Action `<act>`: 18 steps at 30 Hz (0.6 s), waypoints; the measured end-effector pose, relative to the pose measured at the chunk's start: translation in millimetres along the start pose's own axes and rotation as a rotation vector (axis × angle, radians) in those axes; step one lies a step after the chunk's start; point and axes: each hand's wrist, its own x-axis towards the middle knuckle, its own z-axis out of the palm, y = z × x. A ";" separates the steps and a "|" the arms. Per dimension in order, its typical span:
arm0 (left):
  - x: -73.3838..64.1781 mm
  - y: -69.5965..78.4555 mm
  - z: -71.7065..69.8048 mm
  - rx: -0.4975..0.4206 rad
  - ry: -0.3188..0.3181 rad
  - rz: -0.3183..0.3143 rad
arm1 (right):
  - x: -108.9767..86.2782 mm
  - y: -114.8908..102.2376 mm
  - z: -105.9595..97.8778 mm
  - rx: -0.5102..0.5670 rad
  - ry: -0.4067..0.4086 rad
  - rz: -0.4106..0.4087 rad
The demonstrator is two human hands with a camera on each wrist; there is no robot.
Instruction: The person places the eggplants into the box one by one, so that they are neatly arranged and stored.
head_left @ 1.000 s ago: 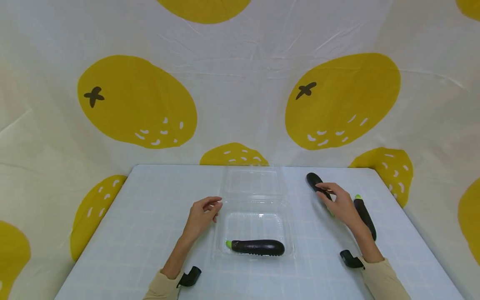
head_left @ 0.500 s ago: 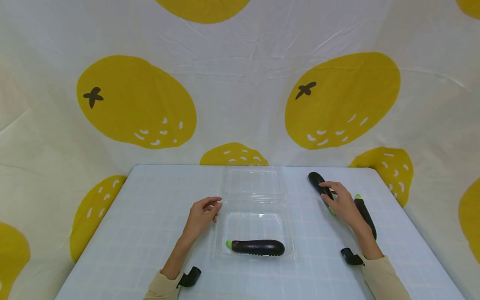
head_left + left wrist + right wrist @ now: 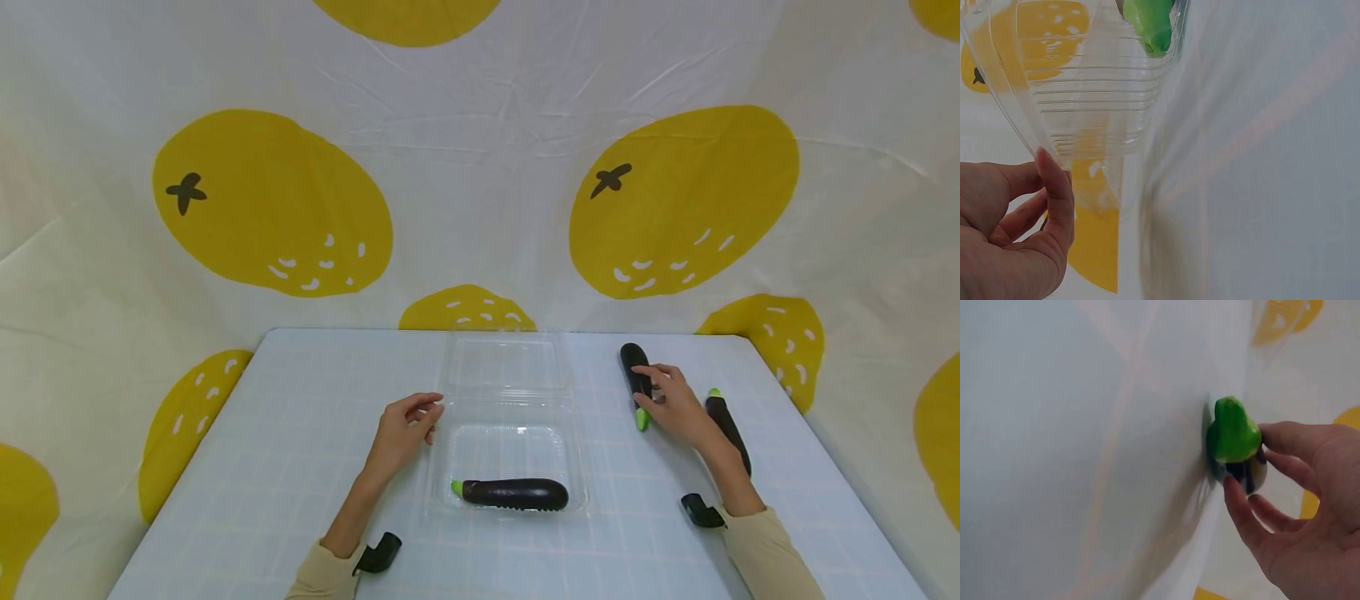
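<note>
My right hand (image 3: 675, 408) holds a dark eggplant (image 3: 631, 357) with a green stem end at the back right of the table. In the right wrist view, thumb and fingers lie on either side of it just behind the green stem (image 3: 1235, 434). My left hand (image 3: 401, 433) pinches the left rim of a clear plastic clamshell container (image 3: 487, 454) between thumb and finger. Its lid (image 3: 506, 362) lies folded back behind it. Along the container's near side lies a second eggplant (image 3: 517, 494), stem to the left.
A third eggplant (image 3: 726, 425) lies at the right of the table, partly hidden by my right forearm. The tabletop (image 3: 322, 375) has a pale checked cover. Behind it hangs a white cloth (image 3: 480, 208) with yellow fruit prints.
The eggplant in my right hand has turned, its stem end swinging left toward the container and more of it showing. My left hand and the container have stayed put.
</note>
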 end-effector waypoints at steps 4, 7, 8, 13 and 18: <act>0.2 -1.2 -0.1 0.003 0.000 -0.001 | -2.0 -1.8 1.5 0.002 0.028 -0.026; 0.8 -1.4 -0.2 0.005 -0.001 -0.005 | -2.8 -3.8 1.4 0.005 0.041 -0.052; 0.8 -1.4 -0.3 0.005 -0.001 -0.004 | -3.0 -4.6 1.0 0.003 0.039 -0.056; -0.1 -0.7 -0.8 0.002 -0.003 -0.005 | -0.5 -6.1 -1.0 -0.033 -0.007 -0.062; -0.4 0.1 -0.4 0.001 -0.004 -0.005 | 4.1 -1.5 1.2 -0.130 -0.037 -0.109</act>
